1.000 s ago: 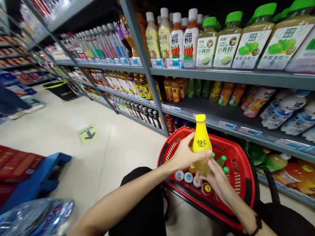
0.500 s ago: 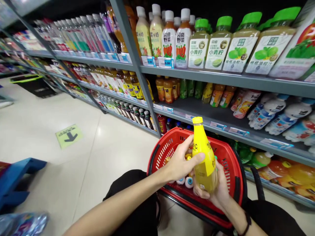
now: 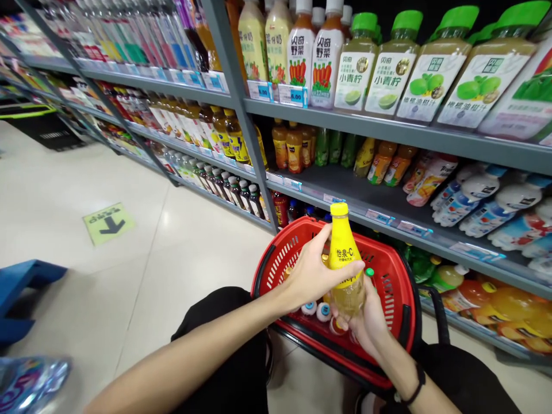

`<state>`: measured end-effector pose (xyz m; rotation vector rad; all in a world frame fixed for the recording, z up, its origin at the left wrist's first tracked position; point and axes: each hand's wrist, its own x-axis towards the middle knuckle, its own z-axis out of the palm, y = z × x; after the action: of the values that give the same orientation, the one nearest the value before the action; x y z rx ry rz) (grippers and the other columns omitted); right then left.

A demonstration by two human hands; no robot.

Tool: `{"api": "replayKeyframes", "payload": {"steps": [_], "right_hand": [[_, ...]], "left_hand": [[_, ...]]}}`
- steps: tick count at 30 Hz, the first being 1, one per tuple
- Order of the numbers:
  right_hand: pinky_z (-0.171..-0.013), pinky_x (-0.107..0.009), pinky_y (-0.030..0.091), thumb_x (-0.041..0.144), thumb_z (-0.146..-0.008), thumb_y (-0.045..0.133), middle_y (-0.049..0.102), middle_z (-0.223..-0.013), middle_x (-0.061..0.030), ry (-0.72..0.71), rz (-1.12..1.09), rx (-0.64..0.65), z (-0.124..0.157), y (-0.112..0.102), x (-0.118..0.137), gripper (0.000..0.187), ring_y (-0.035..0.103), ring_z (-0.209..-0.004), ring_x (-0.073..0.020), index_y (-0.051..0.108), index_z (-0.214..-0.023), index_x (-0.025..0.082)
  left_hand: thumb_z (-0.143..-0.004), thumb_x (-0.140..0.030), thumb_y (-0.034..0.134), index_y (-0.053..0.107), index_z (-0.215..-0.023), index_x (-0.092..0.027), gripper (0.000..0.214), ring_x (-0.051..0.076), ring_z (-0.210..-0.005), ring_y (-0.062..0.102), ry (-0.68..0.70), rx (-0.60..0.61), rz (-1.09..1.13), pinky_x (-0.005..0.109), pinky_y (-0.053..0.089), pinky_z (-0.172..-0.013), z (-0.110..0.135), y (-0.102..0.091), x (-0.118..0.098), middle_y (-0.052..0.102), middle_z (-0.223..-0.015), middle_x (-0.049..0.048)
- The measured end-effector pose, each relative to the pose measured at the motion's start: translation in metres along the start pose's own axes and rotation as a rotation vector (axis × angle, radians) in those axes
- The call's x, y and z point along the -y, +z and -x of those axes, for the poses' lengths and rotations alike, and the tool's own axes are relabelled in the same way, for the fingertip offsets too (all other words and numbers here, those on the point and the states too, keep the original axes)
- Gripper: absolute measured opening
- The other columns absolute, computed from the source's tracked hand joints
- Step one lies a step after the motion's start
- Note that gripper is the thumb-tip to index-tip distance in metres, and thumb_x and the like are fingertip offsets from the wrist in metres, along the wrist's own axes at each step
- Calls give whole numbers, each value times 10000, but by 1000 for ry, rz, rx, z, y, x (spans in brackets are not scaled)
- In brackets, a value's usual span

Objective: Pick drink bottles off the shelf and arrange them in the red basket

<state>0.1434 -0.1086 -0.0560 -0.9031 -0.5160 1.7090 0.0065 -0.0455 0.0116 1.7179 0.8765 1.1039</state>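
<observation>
A drink bottle (image 3: 344, 250) with a yellow cap and yellow label stands nearly upright between my hands, above the red shopping basket (image 3: 392, 247). My left hand (image 3: 307, 275) is closed round its left side, the thumb lying across the label and the fingers partly hidden behind. Around the lower right side and base, my right hand (image 3: 371, 319) is closed, with some of its fingers hidden by the bottle. Below, white-capped bottles (image 3: 323, 312) lie inside the basket, and a green cap (image 3: 370, 272) shows just right of the held bottle.
Grey shelving (image 3: 388, 129) with rows of drinks runs close behind the basket. Green-capped juice bottles (image 3: 353, 69) line its upper shelf. On the floor to the left are an arrow sticker (image 3: 110, 223), a blue stand (image 3: 30, 293) and, farther off, a black basket (image 3: 52, 129).
The bottle has turned in my hands, so the label's lettering now faces me more fully. It stands straighter, and both hands have shifted slightly with it. The view has tipped down a little.
</observation>
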Motion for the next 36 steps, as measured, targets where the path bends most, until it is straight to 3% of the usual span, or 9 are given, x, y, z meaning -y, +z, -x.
{"api": "replayKeyframes", "payload": {"steps": [5,7,14,17,22,27,32,36], "right_hand": [[-255,-161,226,759,-773,659,680,-660,-76,129,-32,154,3,-11,-13,663,456,-335,-82,704,-801,99],[-247,-159,198,773,-780,636,674,-629,-75,185,-56,183,4,-13,-17,692,441,-314,-81,712,-823,87],[-237,-153,126,833,-753,629,677,-582,-95,265,-78,215,0,-16,-18,761,456,-289,-98,728,-827,82],[-243,-163,194,816,-804,574,687,-593,-106,270,-78,268,4,-13,-10,757,485,-289,-119,737,-900,83],[-340,-211,418,669,-921,483,756,-748,-140,166,-116,388,15,-5,12,658,680,-438,-218,724,-1157,104],[-381,-228,470,651,-966,444,785,-853,-170,105,-95,471,19,-2,21,645,737,-535,-250,701,-1219,117],[-558,-281,591,693,-977,479,792,-925,-208,-10,2,335,18,2,17,677,779,-750,-268,716,-1159,86],[-739,-375,654,566,-910,727,791,-1053,-169,-279,149,119,15,2,8,502,782,-841,-270,708,-1153,127]], "left_hand": [[-886,-456,760,504,-1491,-269,683,237,-927,726,36,248,124,374,597,-837,-1,-3,-1,746,-1082,56],[-895,-436,758,515,-1442,-253,626,229,-910,738,23,295,213,364,601,-826,-1,-1,1,752,-1061,60],[-859,-436,788,581,-1104,-194,402,215,-868,711,-33,206,230,345,584,-760,-3,4,10,724,-990,61],[-826,-443,811,589,-1062,-170,423,198,-828,690,-105,111,315,327,563,-730,-12,2,13,704,-948,55],[-812,-499,805,601,-998,-146,448,181,-776,676,-207,-50,449,304,539,-703,-30,-6,23,688,-878,54],[-782,-501,835,625,-869,-127,438,136,-685,615,-320,-115,484,264,490,-648,-34,-8,27,664,-798,42],[-772,-424,836,681,-890,-103,376,172,-745,675,-412,-80,615,284,522,-694,-39,-11,25,747,-886,112],[-797,-377,807,686,-941,-114,323,203,-798,719,-363,-117,705,323,563,-758,-47,-20,21,788,-973,141]]}}
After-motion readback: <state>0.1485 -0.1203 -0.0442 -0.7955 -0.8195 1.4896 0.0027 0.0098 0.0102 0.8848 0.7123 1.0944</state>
